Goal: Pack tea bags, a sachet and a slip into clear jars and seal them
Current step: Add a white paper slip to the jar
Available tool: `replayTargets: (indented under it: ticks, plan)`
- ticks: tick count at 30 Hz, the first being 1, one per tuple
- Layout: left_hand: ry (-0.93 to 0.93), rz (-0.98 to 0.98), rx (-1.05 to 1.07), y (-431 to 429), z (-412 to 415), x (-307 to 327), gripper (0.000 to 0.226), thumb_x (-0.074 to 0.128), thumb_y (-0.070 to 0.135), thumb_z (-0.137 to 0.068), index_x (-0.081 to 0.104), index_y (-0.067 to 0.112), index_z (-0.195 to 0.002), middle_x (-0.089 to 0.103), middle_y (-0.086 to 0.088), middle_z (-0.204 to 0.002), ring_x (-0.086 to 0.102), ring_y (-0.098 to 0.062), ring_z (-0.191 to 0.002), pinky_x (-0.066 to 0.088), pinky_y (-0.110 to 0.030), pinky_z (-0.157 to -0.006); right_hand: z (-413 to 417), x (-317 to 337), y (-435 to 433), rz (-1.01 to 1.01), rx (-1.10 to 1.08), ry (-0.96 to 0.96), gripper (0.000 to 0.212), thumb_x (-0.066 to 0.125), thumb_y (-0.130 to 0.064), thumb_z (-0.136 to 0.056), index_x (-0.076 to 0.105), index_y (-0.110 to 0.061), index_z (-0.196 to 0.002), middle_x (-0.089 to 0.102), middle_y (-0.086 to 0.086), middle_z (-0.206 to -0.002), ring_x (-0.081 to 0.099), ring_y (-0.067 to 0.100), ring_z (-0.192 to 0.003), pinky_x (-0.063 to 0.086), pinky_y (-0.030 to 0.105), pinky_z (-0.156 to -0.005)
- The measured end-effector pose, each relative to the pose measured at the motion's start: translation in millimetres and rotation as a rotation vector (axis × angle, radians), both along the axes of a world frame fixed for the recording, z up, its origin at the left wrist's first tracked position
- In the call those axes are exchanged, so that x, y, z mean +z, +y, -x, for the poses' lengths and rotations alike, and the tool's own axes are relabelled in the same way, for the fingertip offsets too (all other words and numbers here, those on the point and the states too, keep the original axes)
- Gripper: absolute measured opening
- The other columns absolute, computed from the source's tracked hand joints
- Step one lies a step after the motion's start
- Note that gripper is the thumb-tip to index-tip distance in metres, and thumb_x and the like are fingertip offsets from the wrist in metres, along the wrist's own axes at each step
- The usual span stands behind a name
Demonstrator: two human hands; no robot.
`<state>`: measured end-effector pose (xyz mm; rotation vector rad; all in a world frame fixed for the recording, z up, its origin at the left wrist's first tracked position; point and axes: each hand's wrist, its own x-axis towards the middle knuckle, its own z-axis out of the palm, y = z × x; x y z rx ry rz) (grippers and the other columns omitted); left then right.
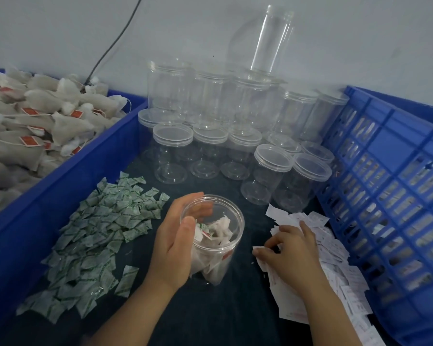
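Note:
An open clear jar (225,248) stands on the dark table in front of me, holding several white tea bags and a green-and-white sachet. My left hand (175,245) grips the jar from its left side, fingers curled round the rim. To the right, my right hand (285,248) rests on a pile of white paper slips (335,275), with its fingertips pinching at a slip at the pile's left edge. A spread of green-and-white sachets (95,238) lies left of the jar.
A blue bin (60,176) at the left is heaped with tea bags (35,126). Several empty lidded clear jars (270,171) are stacked at the back against the wall. A blue slatted crate (385,196) stands at the right.

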<state>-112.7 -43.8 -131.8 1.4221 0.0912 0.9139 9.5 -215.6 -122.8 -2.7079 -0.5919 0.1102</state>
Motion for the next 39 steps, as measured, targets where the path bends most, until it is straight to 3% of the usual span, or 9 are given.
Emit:
replayTargets:
  ticks: [4,7,10,13,18,25,31,35,39]
  plan:
    - [0.002,0.002,-0.003,-0.4,0.3,0.9,0.044,0.037,0.036,-0.083,0.057,0.016,-0.116,0.068,-0.008,-0.109,0.063,-0.026,-0.108,0.050,-0.034,-0.093,-2.5,-2.4,1.0,-0.075,0.012,-0.082,0.010,0.066,-0.038,-0.089,0.064,-0.035,-0.079,0.050,-0.003,-0.140,0.011,0.024,-0.146,0.006,0.041,-0.119]
    - [0.002,-0.006,-0.004,-1.0,0.1,2.2,0.043,0.036,0.035,-0.084,0.057,0.016,-0.116,0.068,-0.008,-0.108,0.064,-0.025,-0.107,0.050,-0.030,-0.092,-1.9,0.6,0.2,-0.244,-0.022,-0.266,0.009,0.065,-0.029,-0.090,0.072,-0.025,-0.087,0.059,-0.002,-0.128,0.030,0.024,-0.136,0.019,0.036,-0.110]
    - [0.004,-0.004,-0.003,-0.9,-0.4,3.0,0.044,0.036,0.035,-0.083,0.057,0.014,-0.116,0.068,-0.012,-0.107,0.064,-0.026,-0.107,0.051,-0.031,-0.092,5.1,8.2,1.1,-0.510,-0.032,-0.391,0.010,0.064,-0.024,-0.090,0.065,-0.028,-0.080,0.066,-0.003,-0.094,0.056,0.009,-0.091,0.038,0.025,-0.078]
    - [0.006,-0.004,-0.001,-0.9,0.3,2.6,0.044,0.037,0.036,-0.084,0.057,0.015,-0.117,0.068,-0.011,-0.108,0.063,-0.026,-0.107,0.051,-0.033,-0.092,17.4,22.7,3.4,-0.818,-0.118,-0.382,0.023,0.060,-0.027,-0.095,0.052,-0.039,-0.076,0.058,-0.010,-0.067,0.056,-0.003,-0.061,0.038,0.014,-0.052]
    - [0.014,0.002,0.007,-0.1,-0.3,2.3,0.043,0.038,0.035,-0.083,0.058,0.017,-0.116,0.068,-0.005,-0.109,0.064,-0.025,-0.107,0.051,-0.034,-0.093,42.8,58.8,22.4,-1.147,0.126,-0.445,0.006,0.061,-0.036,-0.090,0.062,-0.042,-0.088,0.070,-0.019,-0.080,0.068,0.002,-0.067,0.048,0.008,-0.058]
    - [0.003,-0.022,0.032,-0.5,-0.3,2.6,0.046,0.038,0.033,-0.083,0.058,0.011,-0.117,0.068,-0.002,-0.108,0.064,-0.021,-0.105,0.051,-0.031,-0.090,45.7,93.1,51.3,-0.820,0.567,-0.378,0.008,0.073,-0.020,-0.082,0.070,-0.027,-0.086,0.066,-0.020,-0.081,0.063,-0.003,-0.080,0.045,0.007,-0.071]
    - [-0.007,-0.022,0.072,-0.8,0.7,5.2,0.043,0.039,0.036,-0.082,0.055,0.017,-0.117,0.066,0.014,-0.110,0.063,-0.007,-0.103,0.047,-0.016,-0.086,42.5,89.3,61.4,-0.637,0.581,-0.219,0.018,0.083,-0.016,-0.073,0.074,-0.031,-0.075,0.057,-0.012,-0.077,0.059,0.007,-0.080,0.045,0.013,-0.072]
    - [-0.009,-0.015,0.076,0.9,0.8,7.3,0.043,0.039,0.036,-0.082,0.055,0.016,-0.117,0.067,0.012,-0.110,0.063,-0.009,-0.103,0.048,-0.019,-0.087,42.8,85.6,63.2,-0.560,0.492,-0.240,0.019,0.085,-0.023,-0.070,0.073,-0.037,-0.071,0.055,-0.011,-0.079,0.056,0.006,-0.081,0.043,0.011,-0.071]
    - [-0.010,-0.023,0.080,2.0,1.0,7.4,0.041,0.038,0.034,-0.083,0.055,0.016,-0.115,0.067,0.009,-0.110,0.064,-0.012,-0.104,0.048,-0.021,-0.087,43.7,86.7,66.2,-0.390,0.507,-0.028,0.024,0.083,-0.032,-0.071,0.066,-0.047,-0.065,0.056,-0.016,-0.088,0.055,-0.003,-0.091,0.038,0.009,-0.083]
